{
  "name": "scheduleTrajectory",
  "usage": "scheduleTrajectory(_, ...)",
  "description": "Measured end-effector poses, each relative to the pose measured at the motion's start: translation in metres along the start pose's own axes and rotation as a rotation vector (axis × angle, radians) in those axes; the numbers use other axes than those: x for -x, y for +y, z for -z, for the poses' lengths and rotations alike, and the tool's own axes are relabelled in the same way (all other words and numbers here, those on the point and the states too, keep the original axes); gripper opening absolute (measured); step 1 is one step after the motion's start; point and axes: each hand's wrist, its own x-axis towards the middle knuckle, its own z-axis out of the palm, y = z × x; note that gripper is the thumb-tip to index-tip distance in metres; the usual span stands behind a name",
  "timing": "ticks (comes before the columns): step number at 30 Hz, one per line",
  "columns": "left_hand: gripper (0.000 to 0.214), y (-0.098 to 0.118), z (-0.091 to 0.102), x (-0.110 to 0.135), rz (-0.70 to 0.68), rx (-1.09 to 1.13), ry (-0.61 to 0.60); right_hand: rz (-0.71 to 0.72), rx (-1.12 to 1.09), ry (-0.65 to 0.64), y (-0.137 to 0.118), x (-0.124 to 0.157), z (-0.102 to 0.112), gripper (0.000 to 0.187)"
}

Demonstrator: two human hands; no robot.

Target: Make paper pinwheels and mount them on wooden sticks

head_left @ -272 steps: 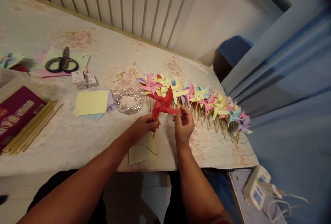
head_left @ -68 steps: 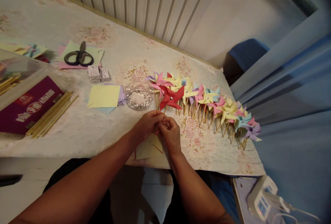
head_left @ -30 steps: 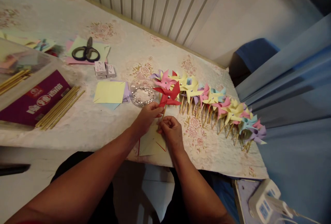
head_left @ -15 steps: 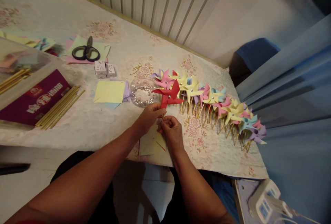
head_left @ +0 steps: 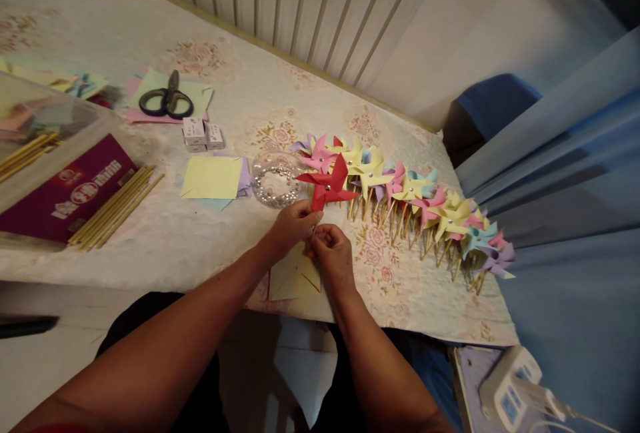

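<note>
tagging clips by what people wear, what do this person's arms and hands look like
The left hand and right hand are bare: no gloves, and no ring, watch or bracelet shows. The forearms are uncovered too. A sliver of red at the bottom left may be a sleeve, but too little shows to be sure.

A red pinwheel (head_left: 327, 183) of plain paper; its four pointed blades curl in to the centre, where a small silvery stud (head_left: 327, 187) sits; one blade points up, one left, one right and one down, this last close by the left fingers (head_left: 309, 218); the face is turned toward the viewer; the thin wooden stick (head_left: 315, 227) shows only as a short length, leaning slightly, top to the right; the left fingers pinch it below the blades, the right fingers (head_left: 327, 232) lower down, above the worktop (head_left: 235, 236).
</note>
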Motion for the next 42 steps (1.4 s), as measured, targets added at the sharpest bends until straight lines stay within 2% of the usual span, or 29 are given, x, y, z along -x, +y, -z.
scheduleTrajectory(6, 0.032, 0.0, -0.001, -0.001, 0.002, -0.048, 0.043, -0.007, 0.008, -0.003, -0.001, 0.001, -0.001, 0.013)
scheduleTrajectory(13, 0.031, 0.0, -0.001, 0.002, 0.033, -0.004, 0.013, -0.001, 0.015, 0.011, -0.002, -0.001, 0.001, 0.013)
scheduleTrajectory(21, 0.026, -0.003, 0.0, 0.005, 0.026, 0.058, -0.12, 0.027, -0.034, 0.018, 0.001, -0.005, 0.006, 0.02)
scheduleTrajectory(32, 0.02, -0.004, -0.004, 0.007, 0.021, 0.066, -0.11, 0.031, -0.023, 0.01, -0.002, -0.004, 0.008, 0.02)
scheduleTrajectory(42, 0.025, -0.008, -0.013, 0.005, -0.008, 0.079, -0.133, 0.053, 0.012, 0.031, -0.012, -0.002, 0.019, 0.021)
